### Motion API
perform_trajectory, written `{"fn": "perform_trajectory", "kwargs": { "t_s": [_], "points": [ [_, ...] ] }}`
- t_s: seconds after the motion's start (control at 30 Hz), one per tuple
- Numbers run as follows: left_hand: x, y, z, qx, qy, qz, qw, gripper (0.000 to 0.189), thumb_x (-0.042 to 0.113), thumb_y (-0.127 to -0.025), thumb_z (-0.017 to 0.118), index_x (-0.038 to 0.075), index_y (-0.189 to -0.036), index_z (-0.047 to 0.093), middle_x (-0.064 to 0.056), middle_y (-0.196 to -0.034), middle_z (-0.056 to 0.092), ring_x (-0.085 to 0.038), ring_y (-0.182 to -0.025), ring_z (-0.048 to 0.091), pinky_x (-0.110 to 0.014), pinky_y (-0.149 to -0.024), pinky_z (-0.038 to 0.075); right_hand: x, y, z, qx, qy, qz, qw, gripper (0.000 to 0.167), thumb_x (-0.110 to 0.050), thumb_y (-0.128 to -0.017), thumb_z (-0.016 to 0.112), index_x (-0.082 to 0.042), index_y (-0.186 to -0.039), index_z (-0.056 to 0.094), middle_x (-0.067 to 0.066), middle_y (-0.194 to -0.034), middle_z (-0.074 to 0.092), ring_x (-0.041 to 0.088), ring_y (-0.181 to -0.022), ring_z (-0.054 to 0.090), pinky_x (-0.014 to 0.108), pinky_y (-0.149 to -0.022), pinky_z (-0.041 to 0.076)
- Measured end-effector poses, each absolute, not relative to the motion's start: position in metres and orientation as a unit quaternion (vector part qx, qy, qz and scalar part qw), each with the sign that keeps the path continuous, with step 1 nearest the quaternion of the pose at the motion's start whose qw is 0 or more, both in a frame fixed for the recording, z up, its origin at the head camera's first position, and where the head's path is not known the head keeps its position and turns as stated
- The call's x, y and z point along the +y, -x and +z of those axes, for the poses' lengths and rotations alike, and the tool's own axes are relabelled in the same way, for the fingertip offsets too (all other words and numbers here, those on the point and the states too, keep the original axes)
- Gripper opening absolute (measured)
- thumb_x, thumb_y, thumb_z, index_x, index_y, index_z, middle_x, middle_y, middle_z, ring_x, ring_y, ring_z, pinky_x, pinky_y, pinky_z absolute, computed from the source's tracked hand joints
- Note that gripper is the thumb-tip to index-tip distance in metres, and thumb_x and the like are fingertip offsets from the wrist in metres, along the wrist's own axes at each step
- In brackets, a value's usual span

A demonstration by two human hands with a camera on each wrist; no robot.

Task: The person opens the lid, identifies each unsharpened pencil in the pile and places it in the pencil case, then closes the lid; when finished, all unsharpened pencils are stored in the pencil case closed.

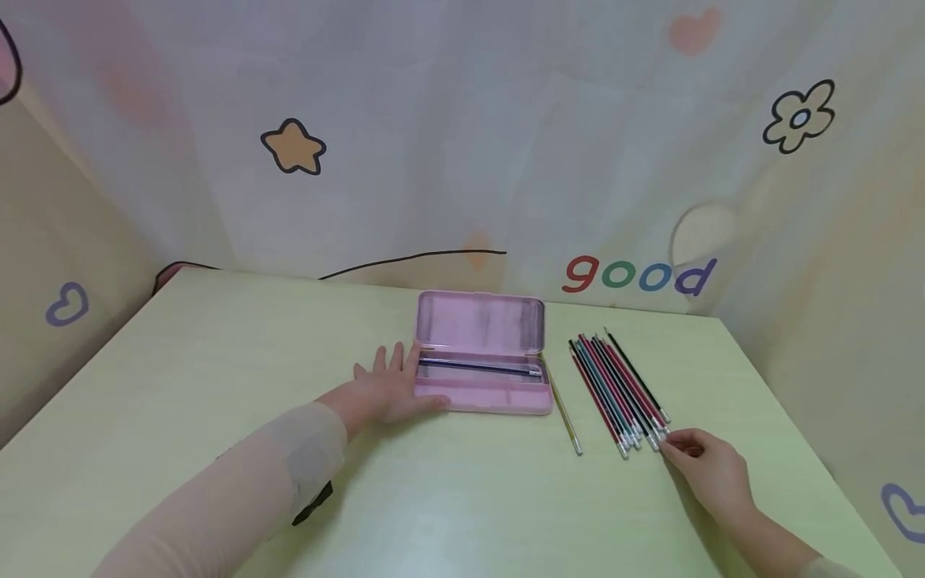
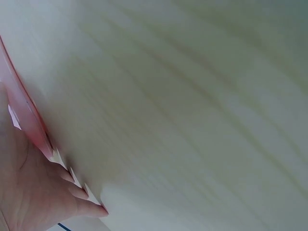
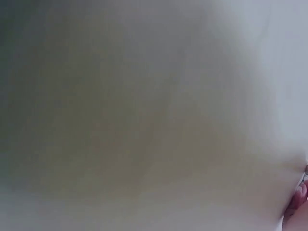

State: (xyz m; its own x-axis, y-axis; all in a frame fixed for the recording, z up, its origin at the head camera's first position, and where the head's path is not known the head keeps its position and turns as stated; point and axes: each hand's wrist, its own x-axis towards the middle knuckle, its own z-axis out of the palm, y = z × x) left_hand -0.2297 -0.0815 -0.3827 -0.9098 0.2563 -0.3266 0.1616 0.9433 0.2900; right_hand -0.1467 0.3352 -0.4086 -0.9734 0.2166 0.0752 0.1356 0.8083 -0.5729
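Note:
A pink pencil case (image 1: 482,397) lies with its lid raised at the back, and a dark blue pencil (image 1: 477,367) rests across inside it. My left hand (image 1: 390,392), fingers straight and spread, presses on the case's left side with the thumb along its front edge. In the left wrist view, that hand (image 2: 38,192) lies against the pink case edge (image 2: 29,115). To the right is a bundle of pencils (image 1: 614,393) with white-tipped ends towards me. Thumb and forefinger of my right hand (image 1: 711,474) pinch a pencil at its eraser end. Only some fingers (image 3: 299,202) show in the right wrist view.
A yellow pencil (image 1: 566,413) lies slanted along the case's right side, its tip by the hinge. The pale yellow table (image 1: 448,506) ends at a printed cloth backdrop (image 1: 462,160), which also rises at both sides.

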Motion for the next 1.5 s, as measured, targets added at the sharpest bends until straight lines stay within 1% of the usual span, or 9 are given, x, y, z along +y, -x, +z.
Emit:
{"fn": "perform_trajectory", "kwargs": {
  "t_s": [0.4,0.6,0.7,0.77,0.93,1.0,1.17,1.27,1.5],
  "points": [
    [-0.082,0.233,-0.386,0.969,-0.110,0.126,0.184,0.108,0.078,-0.078,0.037,0.011,-0.149,-0.008,-0.021,-0.154,0.001,-0.044,-0.138,-0.002,-0.069,-0.100,0.006,0.333,0.149,-0.406,-0.953,0.066,0.284,0.082,0.028,-0.021,-0.085,0.068,0.004,-0.097,0.068,0.008,-0.083,0.067,0.020,-0.075,0.058,0.031,-0.065,0.044],
    [-0.081,0.234,-0.386,0.967,-0.117,0.133,0.186,0.108,0.078,-0.079,0.037,0.012,-0.150,-0.008,-0.021,-0.154,0.001,-0.044,-0.138,-0.003,-0.069,-0.100,0.006,0.337,0.148,-0.400,-0.949,0.088,0.298,0.053,0.034,-0.025,-0.090,0.061,0.006,-0.102,0.065,0.012,-0.087,0.066,0.024,-0.079,0.058,0.032,-0.067,0.044],
    [-0.079,0.235,-0.388,0.967,-0.118,0.136,0.182,0.108,0.078,-0.078,0.038,0.012,-0.150,-0.007,-0.021,-0.154,0.002,-0.044,-0.138,-0.003,-0.069,-0.100,0.006,0.344,0.149,-0.397,-0.935,0.122,0.332,0.034,0.038,-0.027,-0.091,0.059,0.008,-0.107,0.063,0.010,-0.086,0.067,0.018,-0.073,0.061,0.026,-0.064,0.046],
    [-0.079,0.235,-0.388,0.967,-0.117,0.138,0.180,0.108,0.078,-0.078,0.039,0.012,-0.150,-0.007,-0.021,-0.154,0.002,-0.045,-0.138,-0.002,-0.069,-0.100,0.006,0.349,0.150,-0.395,-0.917,0.147,0.369,0.024,0.042,-0.027,-0.092,0.059,0.010,-0.111,0.060,0.006,-0.084,0.068,0.010,-0.069,0.060,0.021,-0.060,0.047],
    [-0.080,0.233,-0.388,0.967,-0.109,0.135,0.184,0.108,0.077,-0.078,0.040,0.011,-0.150,-0.006,-0.021,-0.154,0.002,-0.044,-0.138,-0.002,-0.069,-0.100,0.005,0.356,0.150,-0.391,-0.862,0.190,0.468,0.045,0.043,-0.025,-0.091,0.061,0.011,-0.115,0.058,-0.006,-0.079,0.069,0.001,-0.066,0.060,0.017,-0.061,0.050],
    [-0.081,0.233,-0.387,0.968,-0.107,0.132,0.184,0.108,0.078,-0.078,0.039,0.012,-0.150,-0.007,-0.020,-0.154,0.002,-0.044,-0.138,-0.002,-0.069,-0.100,0.005,0.358,0.151,-0.387,-0.843,0.193,0.498,0.065,0.038,-0.025,-0.090,0.062,0.007,-0.111,0.062,-0.012,-0.075,0.068,0.000,-0.066,0.062,0.017,-0.063,0.051],
    [-0.085,0.231,-0.386,0.970,-0.103,0.126,0.183,0.108,0.078,-0.078,0.038,0.012,-0.150,-0.007,-0.020,-0.154,0.001,-0.044,-0.138,-0.003,-0.069,-0.100,0.006,0.357,0.153,-0.379,-0.790,0.189,0.573,0.106,0.007,-0.020,-0.089,0.064,-0.018,-0.087,0.070,-0.020,-0.069,0.065,-0.002,-0.067,0.064,0.013,-0.064,0.050],
    [-0.087,0.230,-0.386,0.970,-0.102,0.126,0.183,0.107,0.078,-0.078,0.039,0.012,-0.150,-0.007,-0.020,-0.154,0.002,-0.043,-0.138,-0.003,-0.069,-0.100,0.006,0.356,0.155,-0.374,-0.749,0.193,0.622,0.126,0.016,-0.013,-0.089,0.064,-0.024,-0.078,0.070,-0.017,-0.068,0.066,-0.003,-0.065,0.064,0.012,-0.063,0.049],
    [-0.084,0.234,-0.389,0.970,-0.113,0.122,0.176,0.108,0.079,-0.078,0.037,0.012,-0.150,-0.006,-0.021,-0.154,0.003,-0.044,-0.138,-0.001,-0.069,-0.100,0.007,0.358,0.155,-0.367,-0.681,0.208,0.681,0.170,0.020,-0.006,-0.086,0.065,-0.021,-0.074,0.071,-0.013,-0.067,0.067,-0.001,-0.063,0.064,0.013,-0.061,0.050]
  ]
}}
